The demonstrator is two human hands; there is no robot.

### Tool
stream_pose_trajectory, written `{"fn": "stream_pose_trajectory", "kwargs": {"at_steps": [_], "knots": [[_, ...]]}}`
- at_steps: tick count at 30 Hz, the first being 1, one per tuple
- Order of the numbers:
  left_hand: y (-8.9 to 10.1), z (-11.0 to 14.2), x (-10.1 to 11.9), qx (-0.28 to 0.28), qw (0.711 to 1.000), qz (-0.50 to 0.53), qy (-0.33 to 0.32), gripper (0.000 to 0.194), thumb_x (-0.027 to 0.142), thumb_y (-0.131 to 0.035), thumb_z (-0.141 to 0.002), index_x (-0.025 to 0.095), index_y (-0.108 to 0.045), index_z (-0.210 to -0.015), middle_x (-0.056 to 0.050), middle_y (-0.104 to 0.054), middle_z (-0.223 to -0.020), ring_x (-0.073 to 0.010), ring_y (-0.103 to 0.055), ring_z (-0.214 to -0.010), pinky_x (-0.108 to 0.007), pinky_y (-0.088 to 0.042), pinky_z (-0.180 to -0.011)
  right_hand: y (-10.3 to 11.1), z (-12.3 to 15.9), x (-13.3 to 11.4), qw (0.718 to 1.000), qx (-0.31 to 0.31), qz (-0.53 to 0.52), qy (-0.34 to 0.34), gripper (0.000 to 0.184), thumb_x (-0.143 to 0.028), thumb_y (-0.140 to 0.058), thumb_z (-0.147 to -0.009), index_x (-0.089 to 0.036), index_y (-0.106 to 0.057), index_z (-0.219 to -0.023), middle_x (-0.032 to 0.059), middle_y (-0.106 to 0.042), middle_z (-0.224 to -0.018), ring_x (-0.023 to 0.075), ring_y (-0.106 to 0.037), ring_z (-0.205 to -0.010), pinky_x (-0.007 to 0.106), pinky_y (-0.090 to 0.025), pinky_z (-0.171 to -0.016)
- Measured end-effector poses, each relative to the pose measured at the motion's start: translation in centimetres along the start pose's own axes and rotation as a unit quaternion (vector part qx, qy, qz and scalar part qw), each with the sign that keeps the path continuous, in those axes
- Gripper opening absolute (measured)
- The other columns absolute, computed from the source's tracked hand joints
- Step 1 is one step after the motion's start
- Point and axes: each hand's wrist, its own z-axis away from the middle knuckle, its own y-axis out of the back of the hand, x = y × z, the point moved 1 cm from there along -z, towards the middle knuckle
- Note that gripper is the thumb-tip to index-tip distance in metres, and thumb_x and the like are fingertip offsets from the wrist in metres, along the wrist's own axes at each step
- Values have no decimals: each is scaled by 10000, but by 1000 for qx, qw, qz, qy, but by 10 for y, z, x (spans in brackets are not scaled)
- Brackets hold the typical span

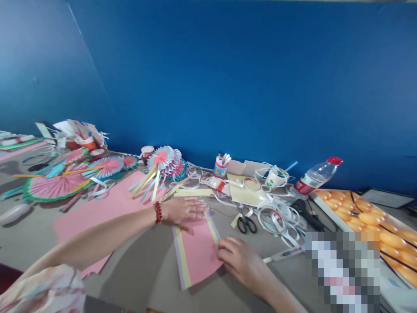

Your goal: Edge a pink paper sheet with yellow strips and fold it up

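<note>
A pink paper sheet (199, 254) with pale yellow and lilac strips along its two long sides lies on the table before me. My left hand (185, 211), a red bead bracelet on its wrist, rests flat across the sheet's far end with fingers stretched out. At the sheet's right edge, the bent fingers of my right hand (239, 263) are closed on the paper; the thumb is hidden. Black-handled scissors (246, 224) lie just beyond my right hand. To its right is a light-coloured pen-like tool (286, 253).
Larger pink paper (104, 208) lies left, near pleated paper fans (58, 187) and rosettes (161, 157). Rolls of white ribbon or tape (272, 219) sit to the right. A tilted plastic bottle (314, 178), a pen cup (220, 168) and an orange-patterned box (368, 221) stand farther back and right.
</note>
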Motion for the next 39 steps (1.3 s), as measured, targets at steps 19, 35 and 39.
{"fn": "stream_pose_trajectory", "kwargs": {"at_steps": [19, 35, 39], "knots": [[-42, 58, 147, 77, 960, -64, 261, 99, 167, -580, -953, 172, -586, -1052, -58, -621, -1035, -223, -562, -910, -360, -468, -802, -41, 32, -22, 984, 178, 7, -8, 279, -61, -488, -908, -191, -666, -1078, 71, -695, -1214, 220, -653, -1053, 341, -541, -916], [-39, 55, 136, 101, 952, 29, 287, 172, 162, -408, -1020, 179, -547, -919, -59, -607, -983, -216, -547, -891, -360, -435, -807, -33, 24, -21, 981, 160, -96, -47, 109, -150, -514, -964, -220, -594, -940, 51, -678, -1053, 222, -611, -953, 382, -498, -841], [-37, 55, 133, 149, 932, 89, 318, 142, 180, -466, -1011, 197, -549, -897, -30, -613, -966, -189, -563, -892, -347, -403, -814, -30, 18, -21, 977, 172, -119, -51, 115, -125, -511, -958, -218, -573, -931, 43, -664, -981, 207, -593, -901, 353, -483, -800]]}}
